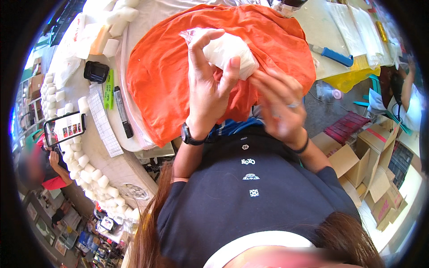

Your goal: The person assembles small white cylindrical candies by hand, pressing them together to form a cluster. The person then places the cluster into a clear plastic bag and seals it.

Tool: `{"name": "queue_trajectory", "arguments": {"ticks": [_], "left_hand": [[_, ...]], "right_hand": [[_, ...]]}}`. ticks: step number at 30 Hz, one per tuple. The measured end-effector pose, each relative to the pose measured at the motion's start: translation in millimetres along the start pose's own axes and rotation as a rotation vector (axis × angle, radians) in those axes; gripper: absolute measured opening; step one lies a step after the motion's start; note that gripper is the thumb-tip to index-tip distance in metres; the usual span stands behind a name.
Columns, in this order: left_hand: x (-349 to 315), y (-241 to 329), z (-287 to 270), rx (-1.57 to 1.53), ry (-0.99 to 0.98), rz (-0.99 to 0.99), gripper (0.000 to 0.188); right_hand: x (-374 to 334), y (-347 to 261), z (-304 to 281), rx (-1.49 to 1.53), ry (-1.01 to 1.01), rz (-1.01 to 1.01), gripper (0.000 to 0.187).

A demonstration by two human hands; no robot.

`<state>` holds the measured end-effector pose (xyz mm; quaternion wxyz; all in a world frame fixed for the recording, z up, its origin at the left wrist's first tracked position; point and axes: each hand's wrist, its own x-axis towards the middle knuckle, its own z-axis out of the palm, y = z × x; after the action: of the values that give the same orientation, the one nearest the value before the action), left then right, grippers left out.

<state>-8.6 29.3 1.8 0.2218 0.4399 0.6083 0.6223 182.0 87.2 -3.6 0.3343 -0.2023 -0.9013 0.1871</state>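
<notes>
My left hand (206,87) grips a white rounded block wrapped in thin clear plastic (232,52), thumb on the near side and fingers around its left end. A loose corner of the plastic sticks up beyond the fingers. At the block's lower right end is my right hand (282,105), its fingers stretched but smeared by motion. Whether those fingers touch the plastic or pinch any of it cannot be made out. Both hands are over an orange cloth (156,89) spread across the work surface.
Left of the cloth lie a black marker (123,111), a green tool (109,89), a gridded strip (105,118) and a black tray (95,71). Many white cylinders (85,172) line the table's edge, beside a phone (65,128). A blue-handled cutter (337,57) and cardboard boxes (353,165) are at right.
</notes>
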Motion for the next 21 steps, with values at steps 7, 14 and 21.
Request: {"name": "queue_trajectory", "arguments": {"ticks": [7, 14, 21], "left_hand": [[-6, -7, 0, 0.162, -0.027, 0.030, 0.064], [-6, -8, 0, 0.194, -0.011, 0.074, 0.070], [-6, -13, 0, 0.237, 0.003, 0.107, 0.071]], "right_hand": [[-86, 41, -15, 0.441, 0.313, 0.994, 0.048], [-99, 43, 10, 1.088, 0.200, 1.177, 0.038], [-98, 33, 12, 0.852, 0.281, 1.093, 0.039]]}}
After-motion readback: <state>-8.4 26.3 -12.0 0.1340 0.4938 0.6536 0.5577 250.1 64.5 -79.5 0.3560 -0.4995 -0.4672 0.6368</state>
